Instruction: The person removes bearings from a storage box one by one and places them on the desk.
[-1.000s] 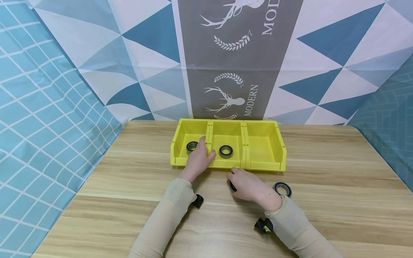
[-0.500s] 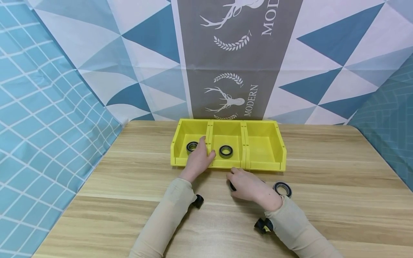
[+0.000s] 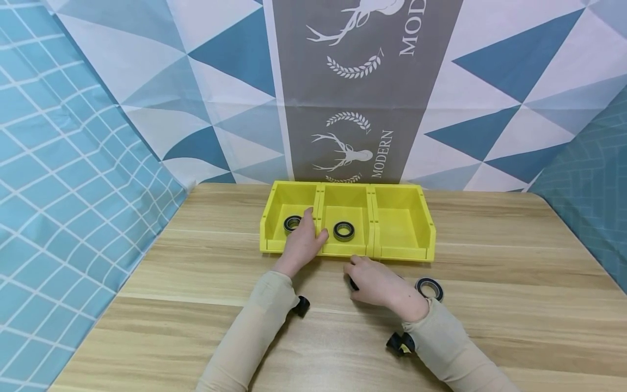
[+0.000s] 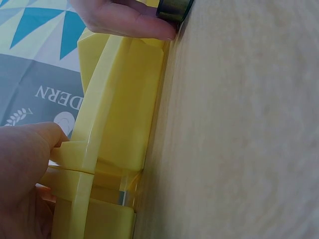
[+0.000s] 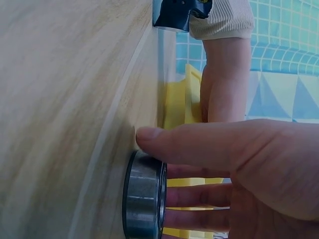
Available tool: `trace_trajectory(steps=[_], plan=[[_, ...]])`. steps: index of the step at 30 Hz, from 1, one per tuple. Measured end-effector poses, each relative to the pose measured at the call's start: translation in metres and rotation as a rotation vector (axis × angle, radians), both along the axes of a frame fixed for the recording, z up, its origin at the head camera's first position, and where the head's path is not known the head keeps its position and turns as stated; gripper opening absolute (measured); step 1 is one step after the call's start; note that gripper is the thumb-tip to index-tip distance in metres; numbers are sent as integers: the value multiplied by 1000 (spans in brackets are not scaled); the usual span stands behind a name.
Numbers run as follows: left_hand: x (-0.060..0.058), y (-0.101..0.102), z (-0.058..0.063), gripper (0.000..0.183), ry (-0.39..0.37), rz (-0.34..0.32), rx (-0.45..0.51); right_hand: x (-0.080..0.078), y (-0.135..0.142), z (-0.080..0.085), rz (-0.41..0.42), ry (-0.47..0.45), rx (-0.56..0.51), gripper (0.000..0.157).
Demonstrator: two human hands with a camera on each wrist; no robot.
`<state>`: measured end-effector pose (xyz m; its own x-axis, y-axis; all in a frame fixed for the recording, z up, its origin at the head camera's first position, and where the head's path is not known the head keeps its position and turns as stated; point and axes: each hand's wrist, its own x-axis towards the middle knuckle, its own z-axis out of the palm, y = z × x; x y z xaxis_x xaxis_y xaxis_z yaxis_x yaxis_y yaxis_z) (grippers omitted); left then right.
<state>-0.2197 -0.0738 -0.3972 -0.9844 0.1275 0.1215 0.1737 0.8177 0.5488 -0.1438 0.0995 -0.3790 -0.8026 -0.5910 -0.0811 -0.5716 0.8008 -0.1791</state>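
Observation:
Three joined yellow bins stand on the table. My left hand grips the divider between the left and middle compartments; in the left wrist view its thumb and fingers lie either side of the yellow wall. On the table in front of the bins, my right hand holds a ball bearing lying flat, its thumb at the near side and fingers across the far side. From the head, that bearing is mostly hidden. One bearing lies in the left compartment and another bearing in the middle one.
A further bearing lies on the wooden table just right of my right wrist. Black wrist cameras hang under both forearms. Behind the bins rises a patterned cloth backdrop, with blue grid cloth on the left.

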Motion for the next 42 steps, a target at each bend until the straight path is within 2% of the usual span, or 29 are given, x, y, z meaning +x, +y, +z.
trace_trajectory(steps=[11, 30, 37, 42], plan=[[0, 0, 1, 66, -10, 0, 3, -1, 0, 1, -5, -16, -7, 26], [2, 1, 1, 68, -24, 23, 33, -6, 0, -3, 5, 13, -38, 21], [1, 1, 0, 67, -12, 15, 23, -10, 0, 4, 40, 64, -94, 16], [0, 0, -1, 66, -5, 16, 17, -18, -2, 8, 37, 103, -112, 15]])
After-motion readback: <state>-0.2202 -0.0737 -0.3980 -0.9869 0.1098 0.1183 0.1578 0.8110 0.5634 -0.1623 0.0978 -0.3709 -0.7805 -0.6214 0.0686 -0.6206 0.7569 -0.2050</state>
